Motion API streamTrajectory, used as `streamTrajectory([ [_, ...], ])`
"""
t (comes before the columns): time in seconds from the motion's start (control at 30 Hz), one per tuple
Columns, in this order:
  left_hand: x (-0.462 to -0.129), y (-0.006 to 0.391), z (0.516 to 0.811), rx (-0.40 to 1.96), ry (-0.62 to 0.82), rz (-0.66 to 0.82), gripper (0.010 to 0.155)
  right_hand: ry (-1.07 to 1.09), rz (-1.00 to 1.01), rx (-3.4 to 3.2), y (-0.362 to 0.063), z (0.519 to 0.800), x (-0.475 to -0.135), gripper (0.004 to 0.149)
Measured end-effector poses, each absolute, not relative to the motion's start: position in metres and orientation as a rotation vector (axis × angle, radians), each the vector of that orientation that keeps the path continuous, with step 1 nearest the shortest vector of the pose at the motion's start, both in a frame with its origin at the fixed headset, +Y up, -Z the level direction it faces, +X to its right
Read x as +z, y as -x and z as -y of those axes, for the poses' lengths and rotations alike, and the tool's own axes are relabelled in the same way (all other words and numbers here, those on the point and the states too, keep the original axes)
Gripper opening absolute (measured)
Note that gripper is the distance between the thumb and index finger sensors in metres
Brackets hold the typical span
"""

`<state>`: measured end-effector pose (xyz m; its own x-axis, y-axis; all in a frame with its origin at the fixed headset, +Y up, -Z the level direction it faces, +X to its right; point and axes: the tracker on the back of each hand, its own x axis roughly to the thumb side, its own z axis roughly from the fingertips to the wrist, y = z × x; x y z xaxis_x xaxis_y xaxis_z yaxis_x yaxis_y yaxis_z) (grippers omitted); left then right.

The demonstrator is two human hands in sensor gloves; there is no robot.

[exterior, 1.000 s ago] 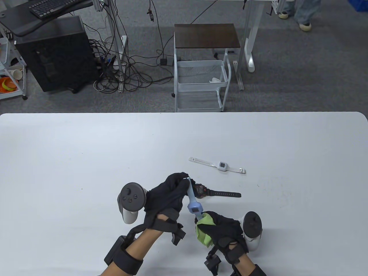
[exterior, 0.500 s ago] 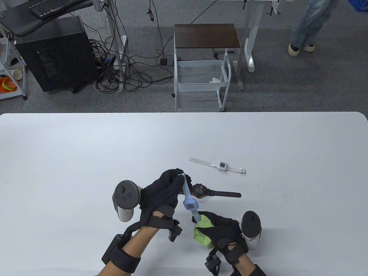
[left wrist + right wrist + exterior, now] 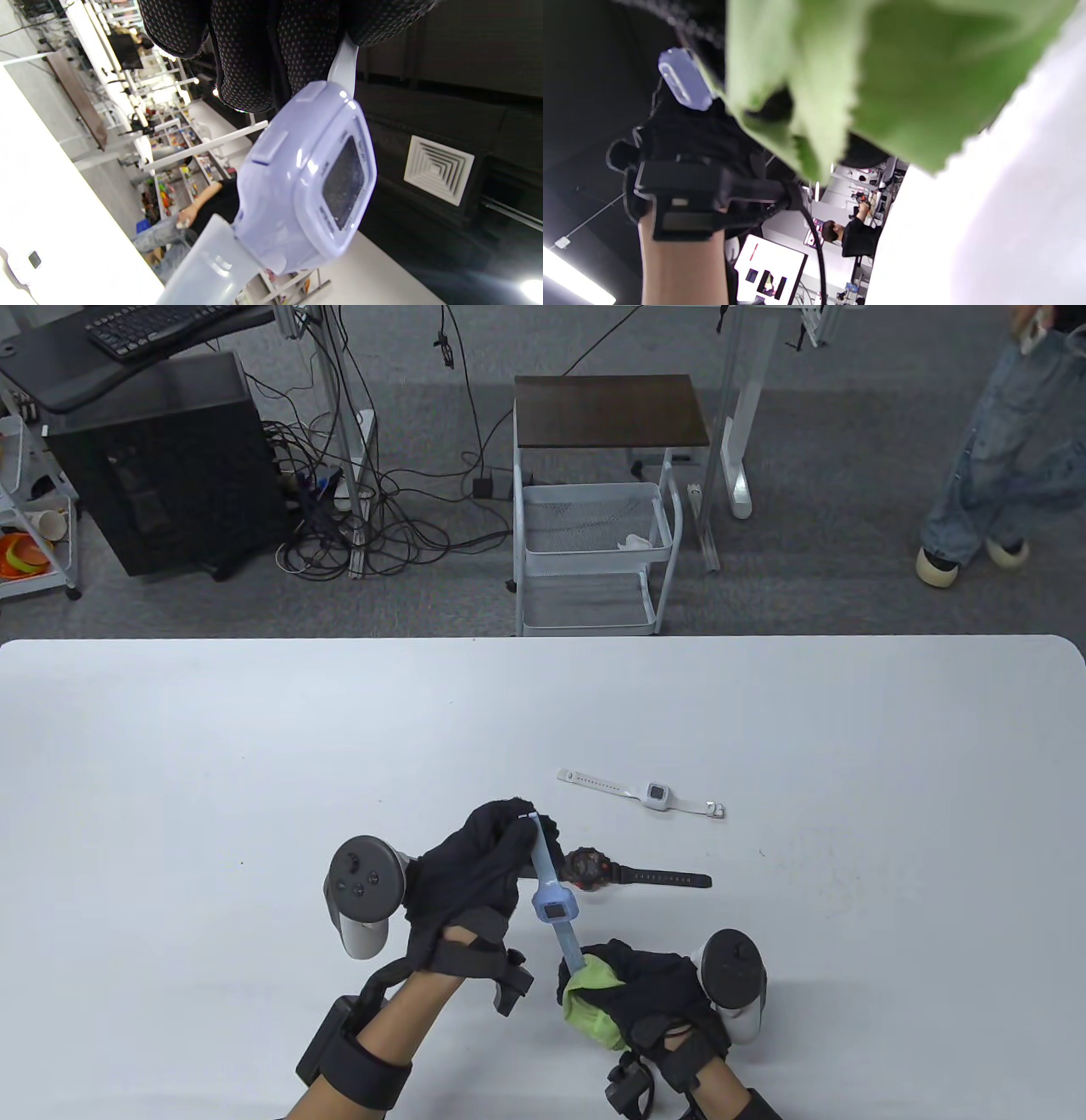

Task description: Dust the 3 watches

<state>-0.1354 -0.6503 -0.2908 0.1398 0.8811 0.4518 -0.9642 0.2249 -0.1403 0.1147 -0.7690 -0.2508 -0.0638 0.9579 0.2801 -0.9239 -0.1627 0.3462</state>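
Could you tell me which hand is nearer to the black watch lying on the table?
The left hand. Its fingertips, holding the blue watch by its upper strap, sit just left of the black watch. The right hand, gripping the green cloth, is farther off, nearer the table's front edge.

Beyond the white table (image 3: pixel 254 729), a wheeled cart (image 3: pixel 594 517) with a dark wooden top and two wire baskets stands on grey carpet at 12 o'clock. A black computer tower (image 3: pixel 161 466) sits at 10 o'clock beneath a keyboard (image 3: pixel 153 324), tangled cables (image 3: pixel 356 517) beside it. A person in jeans (image 3: pixel 1001 449) stands at 2 o'clock.
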Motion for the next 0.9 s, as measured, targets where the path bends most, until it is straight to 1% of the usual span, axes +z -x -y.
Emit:
streamTrajectory([
  [0.27, -0.291, 0.139, 0.647, 1.358, -0.221, 0.494, 0.043, -0.456, -0.081, 1.608, -0.119, 0.774, -0.253, 0.041],
  [0.4, -0.291, 0.144, 0.645, 1.372, -0.235, 0.488, 0.043, -0.481, -0.094, 1.618, -0.117, 0.774, -0.253, 0.043],
  [0.53, -0.292, 0.150, 0.642, 1.403, -0.233, 0.483, 0.043, -0.503, -0.094, 1.661, -0.115, 0.773, -0.252, 0.040],
  [0.63, -0.293, 0.154, 0.641, 1.384, -0.251, 0.474, 0.043, -0.499, -0.090, 1.667, -0.117, 0.772, -0.253, 0.040],
  [0.9, -0.297, 0.158, 0.645, 1.339, -0.272, 0.451, 0.043, -0.512, 0.041, 1.840, -0.129, 0.764, -0.256, 0.044],
])
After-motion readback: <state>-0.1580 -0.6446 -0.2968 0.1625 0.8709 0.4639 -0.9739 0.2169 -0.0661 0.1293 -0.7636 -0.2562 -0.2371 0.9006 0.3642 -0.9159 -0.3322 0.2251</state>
